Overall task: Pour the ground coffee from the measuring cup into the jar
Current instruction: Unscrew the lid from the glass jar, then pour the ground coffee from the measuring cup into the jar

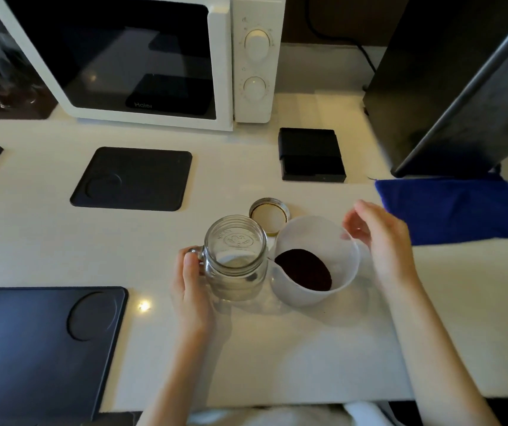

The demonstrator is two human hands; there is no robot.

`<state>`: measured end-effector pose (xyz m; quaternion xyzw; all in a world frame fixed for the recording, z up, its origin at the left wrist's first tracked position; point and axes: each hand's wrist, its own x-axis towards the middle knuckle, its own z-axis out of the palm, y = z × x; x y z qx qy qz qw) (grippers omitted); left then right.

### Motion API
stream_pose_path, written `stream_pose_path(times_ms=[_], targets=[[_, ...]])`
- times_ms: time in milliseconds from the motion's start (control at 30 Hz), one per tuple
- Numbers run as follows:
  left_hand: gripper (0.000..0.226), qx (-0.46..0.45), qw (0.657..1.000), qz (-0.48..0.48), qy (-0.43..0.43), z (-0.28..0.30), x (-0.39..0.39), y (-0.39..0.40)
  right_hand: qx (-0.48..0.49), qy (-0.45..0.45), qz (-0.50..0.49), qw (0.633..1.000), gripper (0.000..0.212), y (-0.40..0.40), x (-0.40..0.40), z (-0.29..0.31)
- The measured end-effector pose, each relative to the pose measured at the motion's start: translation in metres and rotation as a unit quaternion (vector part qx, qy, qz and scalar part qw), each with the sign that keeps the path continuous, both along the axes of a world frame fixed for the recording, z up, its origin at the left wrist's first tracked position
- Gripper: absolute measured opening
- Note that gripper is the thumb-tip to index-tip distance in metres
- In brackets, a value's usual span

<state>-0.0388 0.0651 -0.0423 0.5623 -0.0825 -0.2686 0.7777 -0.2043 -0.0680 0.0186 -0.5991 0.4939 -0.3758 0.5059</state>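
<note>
A clear glass jar [235, 256] with a handle stands upright and open on the white counter. My left hand [189, 282] grips its handle from the left. Touching the jar's right side stands a translucent white measuring cup [317, 238] with dark ground coffee [305, 269] in its bottom. My right hand [375, 238] hovers at the cup's right rim with fingers spread, holding nothing; whether it touches the cup's handle is hidden. The jar's metal lid [269, 214] lies upside down just behind both.
A white microwave [142, 59] stands at the back. Black mats lie at back left [132, 179] and front left [40, 348]. A black scale [311, 155] sits behind the lid, a blue cloth [455, 210] and a dark appliance [461, 81] to the right.
</note>
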Motion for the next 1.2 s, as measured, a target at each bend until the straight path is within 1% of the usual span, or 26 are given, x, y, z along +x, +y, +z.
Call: stream_pose_path(times_ms=[100, 200, 300, 367, 433, 467, 533, 567, 600, 667, 700, 767, 867, 967, 1000, 1033, 1100, 1133, 1200], targets=[[0.032, -0.004, 1.000, 0.005, 0.007, -0.001, -0.001, -0.001, 0.047, -0.047, -0.074, 0.995, 0.031, 0.024, 0.001, -0.014], [0.031, -0.002, 1.000, 0.000, 0.005, -0.001, -0.001, 0.000, 0.066, -0.077, -0.139, 0.985, 0.036, 0.038, 0.010, -0.023], [0.032, 0.021, 0.999, -0.009, -0.026, -0.006, 0.005, 0.003, 0.134, -0.144, -0.226, 0.954, 0.026, 0.040, 0.016, -0.022], [0.033, 0.043, 0.998, -0.008, -0.049, -0.011, 0.007, 0.003, 0.163, -0.165, -0.243, 0.942, 0.022, 0.036, 0.016, -0.019], [0.031, 0.034, 0.999, -0.003, -0.041, -0.009, 0.007, 0.003, 0.158, -0.181, -0.238, 0.941, 0.019, 0.034, 0.016, -0.016], [0.032, 0.027, 0.999, 0.000, -0.042, -0.007, 0.005, 0.002, 0.149, -0.182, -0.234, 0.943, 0.021, 0.034, 0.017, -0.015], [0.034, 0.057, 0.996, 0.008, -0.072, -0.003, 0.004, 0.002, 0.116, -0.173, -0.220, 0.953, 0.031, 0.034, 0.016, -0.015], [0.034, 0.063, 0.995, 0.003, -0.072, -0.005, 0.004, 0.003, 0.094, -0.167, -0.210, 0.959, 0.037, 0.034, 0.015, -0.015], [0.032, 0.056, 0.997, -0.004, -0.054, -0.006, 0.005, 0.003, 0.068, -0.159, -0.199, 0.964, 0.043, 0.034, 0.014, -0.014], [0.029, 0.043, 0.999, -0.007, -0.016, -0.006, 0.006, 0.003, 0.002, -0.139, -0.172, 0.975, 0.043, 0.031, 0.012, -0.009], [0.030, 0.039, 0.999, -0.002, -0.011, -0.004, 0.005, 0.003, -0.036, -0.124, -0.156, 0.979, 0.041, 0.029, 0.011, -0.004], [0.034, 0.021, 0.999, -0.003, -0.030, -0.001, 0.001, 0.002, -0.115, -0.078, -0.119, 0.983, 0.042, 0.022, 0.006, 0.007], [0.039, 0.009, 1.000, 0.000, -0.030, -0.001, 0.000, 0.002, -0.222, -0.003, -0.051, 0.974, 0.047, 0.017, 0.002, 0.017], [0.036, 0.033, 0.997, 0.005, -0.065, -0.003, 0.003, 0.003, -0.280, 0.073, 0.026, 0.957, 0.042, 0.022, 0.012, 0.014], [0.035, 0.025, 0.998, 0.005, -0.061, 0.001, 0.000, 0.003, -0.306, 0.090, 0.050, 0.946, 0.039, 0.024, 0.016, 0.013], [0.035, 0.020, 0.998, 0.009, -0.050, 0.002, -0.001, 0.003, -0.329, 0.093, 0.068, 0.937, 0.037, 0.024, 0.018, 0.013], [0.034, 0.027, 0.998, 0.010, -0.058, 0.005, -0.002, 0.002, -0.354, 0.075, 0.080, 0.929, 0.037, 0.023, 0.019, 0.016], [0.034, 0.026, 0.998, 0.008, -0.064, 0.005, -0.002, 0.002, -0.359, 0.064, 0.079, 0.928, 0.036, 0.022, 0.019, 0.016], [0.032, 0.018, 0.999, -0.004, -0.041, -0.001, 0.002, 0.003, -0.349, 0.061, 0.078, 0.932, 0.035, 0.020, 0.019, 0.015]])
